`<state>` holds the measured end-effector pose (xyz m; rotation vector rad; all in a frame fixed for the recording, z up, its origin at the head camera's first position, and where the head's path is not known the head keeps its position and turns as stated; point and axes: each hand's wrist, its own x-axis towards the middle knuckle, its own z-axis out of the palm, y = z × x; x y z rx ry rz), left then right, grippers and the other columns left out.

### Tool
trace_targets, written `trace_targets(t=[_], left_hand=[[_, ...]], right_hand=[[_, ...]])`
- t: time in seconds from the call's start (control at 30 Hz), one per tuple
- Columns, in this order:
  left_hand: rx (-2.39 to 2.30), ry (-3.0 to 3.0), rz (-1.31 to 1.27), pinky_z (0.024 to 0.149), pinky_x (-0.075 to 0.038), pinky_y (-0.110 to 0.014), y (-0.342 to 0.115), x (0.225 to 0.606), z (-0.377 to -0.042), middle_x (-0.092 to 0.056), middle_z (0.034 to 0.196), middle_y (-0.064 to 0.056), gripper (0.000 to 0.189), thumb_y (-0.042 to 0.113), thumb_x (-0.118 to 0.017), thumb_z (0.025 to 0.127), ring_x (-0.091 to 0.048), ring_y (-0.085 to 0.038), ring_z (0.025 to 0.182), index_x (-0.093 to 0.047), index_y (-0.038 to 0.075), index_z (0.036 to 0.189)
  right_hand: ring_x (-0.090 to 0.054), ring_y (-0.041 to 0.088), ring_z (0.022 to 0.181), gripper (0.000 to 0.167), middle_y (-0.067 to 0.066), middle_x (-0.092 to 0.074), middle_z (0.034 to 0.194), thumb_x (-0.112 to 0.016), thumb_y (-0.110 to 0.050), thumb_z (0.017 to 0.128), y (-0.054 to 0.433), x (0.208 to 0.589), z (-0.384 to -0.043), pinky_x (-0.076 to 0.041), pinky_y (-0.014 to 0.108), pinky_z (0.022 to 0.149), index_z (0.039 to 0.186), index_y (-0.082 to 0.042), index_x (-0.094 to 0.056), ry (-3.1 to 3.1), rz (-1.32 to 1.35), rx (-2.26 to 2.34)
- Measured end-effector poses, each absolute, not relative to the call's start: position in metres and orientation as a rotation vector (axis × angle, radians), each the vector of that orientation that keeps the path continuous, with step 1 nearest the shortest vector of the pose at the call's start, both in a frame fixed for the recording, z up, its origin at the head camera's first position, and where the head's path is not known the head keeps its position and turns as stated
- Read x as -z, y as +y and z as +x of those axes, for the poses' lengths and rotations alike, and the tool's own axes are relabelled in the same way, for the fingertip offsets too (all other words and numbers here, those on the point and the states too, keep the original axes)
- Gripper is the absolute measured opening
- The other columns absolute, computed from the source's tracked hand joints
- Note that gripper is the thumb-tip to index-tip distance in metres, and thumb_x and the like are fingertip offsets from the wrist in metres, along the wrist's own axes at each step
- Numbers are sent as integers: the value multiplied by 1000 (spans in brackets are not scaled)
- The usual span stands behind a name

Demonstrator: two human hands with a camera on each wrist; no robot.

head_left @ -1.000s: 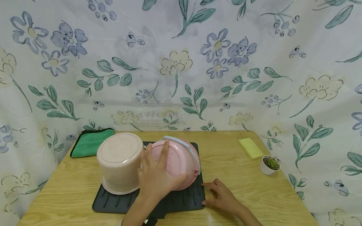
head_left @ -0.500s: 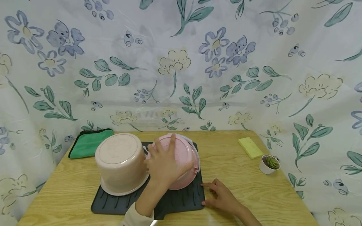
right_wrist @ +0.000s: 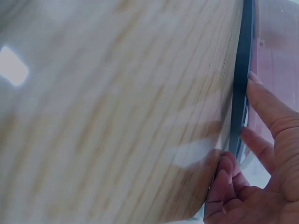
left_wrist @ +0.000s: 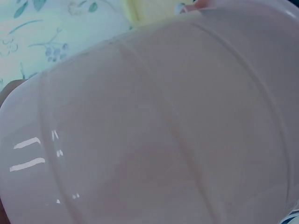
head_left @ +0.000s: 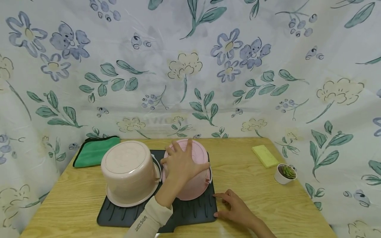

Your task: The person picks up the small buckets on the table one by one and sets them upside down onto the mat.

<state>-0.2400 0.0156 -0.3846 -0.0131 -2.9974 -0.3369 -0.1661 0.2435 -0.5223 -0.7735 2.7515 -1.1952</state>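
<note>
A pink bucket (head_left: 196, 185) stands upside down on the right half of a dark ridged mat (head_left: 193, 211). My left hand (head_left: 180, 163) grips its base from above, the fingers spread over the left and far side and the thumb reaching to the right. The bucket's wall (left_wrist: 154, 121) fills most of the left wrist view. My right hand (head_left: 235, 208) touches the mat's right edge with index finger and thumb. In the right wrist view the fingertips (right_wrist: 252, 78) rest at the mat's rim. Left of the pink bucket, a beige bucket (head_left: 128, 178) also stands upside down on the mat.
A folded green cloth (head_left: 96, 150) with a black border lies at the table's back left. Toward the back right are a yellow sponge (head_left: 265, 156) and a small potted succulent (head_left: 285, 173). A floral curtain (head_left: 190, 82) hangs behind the wooden table (head_left: 244, 158).
The pink bucket has gone from tilted to upside down, and its handle has swung down at the side. My left hand moved right and away from me with it. The right hand stays put.
</note>
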Motion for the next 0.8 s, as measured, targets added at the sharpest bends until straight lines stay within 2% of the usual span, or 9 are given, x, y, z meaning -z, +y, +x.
trace_targets(t=[0.5,0.8], left_hand=[[293,-3076,-1,71,-47,-70,22,388,-257,-25,153,-34,118,94,-53,61,-34,-60,132,-26,32,158],[304,-3095,-13,76,-46,-74,26,388,-258,-24,153,-35,117,92,-53,63,-32,-61,133,-25,30,159]], right_hand=[[-38,2,71,59,1,-45,87,-83,-35,79,245,524,-161,-38,19,62,129,-10,-65,2730,-761,1213],[-37,4,71,59,1,-45,86,-83,-34,79,247,522,-160,-38,19,63,129,-8,-65,2729,-762,1214]])
